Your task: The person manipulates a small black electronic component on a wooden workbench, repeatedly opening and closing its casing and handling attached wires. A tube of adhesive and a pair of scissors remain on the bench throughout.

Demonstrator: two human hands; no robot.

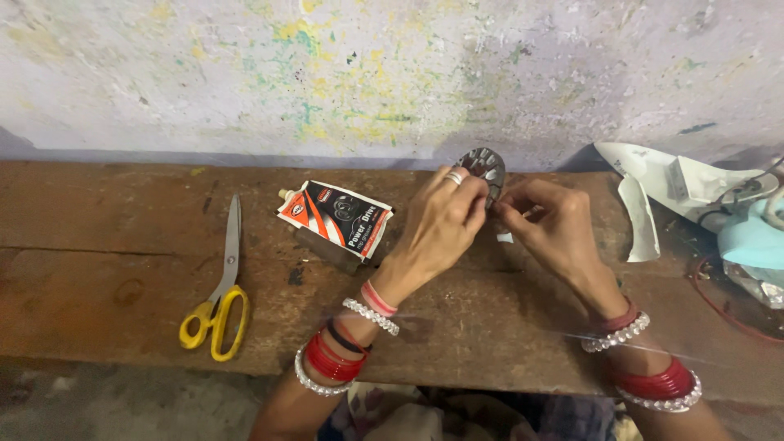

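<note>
On a worn wooden bench set against a paint-flecked wall, both hands meet over a small round grey disc studded with stones, held upright just above the bench's far edge. The left hand, a ring on one finger, closes its fingers around the disc's lower left rim and grips it. The right hand sits just right of the disc with its fingertips pinched together against the disc's right edge; whether it holds anything tiny between them cannot be told. Both wrists wear red bangles and white beaded bracelets. A small white scrap lies on the bench just below the disc, between the two hands. To the left of the disc, near the left hand, a glue pouch in black, red and white lies flat with its nozzle pointing away from the disc. Well to the left of the disc, scissors with yellow handles lie on the bench, blades pointing toward the wall. To the right of the disc, white paper strips curl on the bench, and beyond them at the right edge sits a pale blue bundle with a thin red wire looping beside it.
</note>
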